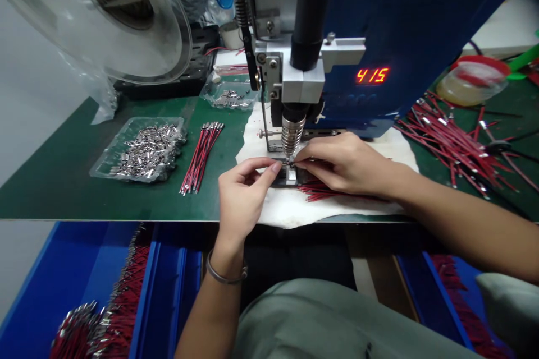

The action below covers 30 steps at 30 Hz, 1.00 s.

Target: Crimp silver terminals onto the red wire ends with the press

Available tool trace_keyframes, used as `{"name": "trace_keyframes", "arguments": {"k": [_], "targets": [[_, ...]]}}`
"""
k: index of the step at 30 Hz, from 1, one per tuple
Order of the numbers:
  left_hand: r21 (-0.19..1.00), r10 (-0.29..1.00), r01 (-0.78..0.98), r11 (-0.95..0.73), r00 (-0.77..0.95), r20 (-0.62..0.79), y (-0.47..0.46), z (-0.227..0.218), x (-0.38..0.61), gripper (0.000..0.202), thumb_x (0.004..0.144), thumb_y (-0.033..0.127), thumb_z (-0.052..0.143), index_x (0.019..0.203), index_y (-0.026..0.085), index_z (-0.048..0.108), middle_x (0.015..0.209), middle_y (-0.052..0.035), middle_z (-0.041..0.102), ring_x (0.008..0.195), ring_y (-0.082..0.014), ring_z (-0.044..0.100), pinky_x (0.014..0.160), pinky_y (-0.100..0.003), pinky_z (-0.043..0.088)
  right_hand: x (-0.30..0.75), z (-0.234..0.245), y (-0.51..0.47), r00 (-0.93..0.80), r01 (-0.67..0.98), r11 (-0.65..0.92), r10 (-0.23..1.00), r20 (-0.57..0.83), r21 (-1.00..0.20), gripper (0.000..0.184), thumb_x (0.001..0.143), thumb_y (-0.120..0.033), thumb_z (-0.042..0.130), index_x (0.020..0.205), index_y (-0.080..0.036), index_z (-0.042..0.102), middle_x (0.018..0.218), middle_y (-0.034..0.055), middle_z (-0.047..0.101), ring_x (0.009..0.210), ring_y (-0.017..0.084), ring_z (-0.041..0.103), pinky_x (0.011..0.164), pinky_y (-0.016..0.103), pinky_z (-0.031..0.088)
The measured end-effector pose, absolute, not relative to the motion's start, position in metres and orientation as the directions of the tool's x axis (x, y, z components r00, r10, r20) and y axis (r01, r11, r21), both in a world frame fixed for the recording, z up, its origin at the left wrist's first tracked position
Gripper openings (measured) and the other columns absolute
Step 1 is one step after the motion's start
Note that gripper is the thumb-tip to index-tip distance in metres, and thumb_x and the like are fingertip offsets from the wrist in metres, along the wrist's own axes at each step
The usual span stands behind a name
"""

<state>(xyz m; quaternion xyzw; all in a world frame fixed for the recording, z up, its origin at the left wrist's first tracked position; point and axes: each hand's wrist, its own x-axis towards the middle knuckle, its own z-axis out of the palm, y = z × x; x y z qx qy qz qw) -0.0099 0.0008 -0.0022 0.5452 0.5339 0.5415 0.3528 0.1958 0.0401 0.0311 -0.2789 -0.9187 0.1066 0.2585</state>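
Below the tip (292, 133) of the machine (374, 22), my left hand (244, 193) and right hand (347, 162) narrowly pinch a tiny part (289, 164), too small to make out. I should brace both wrists and align it squarely with the tip. Wires (452, 143) lie right of the machine.

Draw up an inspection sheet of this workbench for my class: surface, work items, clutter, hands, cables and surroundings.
Surface: green tabletop; white sheet in front of the blue machine.
Work items: spring-wrapped tip above a metal fixture; red wires on the sheet; tray of metal parts; neat wire bundle.
Clutter: tangled wire pile at right, near a red-and-clear tub.
Hands: left hand and right hand both at the fixture, pinching tiny pieces too small to identify.
Cables: dark cords by the wire pile; ends cannot be traced.
Surroundings: clear reel at upper left; blue bins below the tabletop, holding bundled wires.
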Motion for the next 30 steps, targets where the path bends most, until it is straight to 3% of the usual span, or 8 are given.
{"name": "trace_keyframes", "arguments": {"k": [30], "targets": [[0.96,0.968,0.223,-0.169,-0.146,0.204,0.0009,-0.0025,-0.0116,0.017,0.074,0.035,0.078,0.079,0.019,0.078,0.067,-0.0008,0.069,0.054,-0.0087,0.051,0.052,-0.021,0.04,0.1941,0.0287,0.0381,-0.678,0.505,0.796,0.605,0.418,-0.334,0.018,0.093,-0.02,0.053,0.096,-0.012,0.068,0.086,0.0064,0.07,0.07,0.014,0.061,0.066,0.025,0.043]]}}
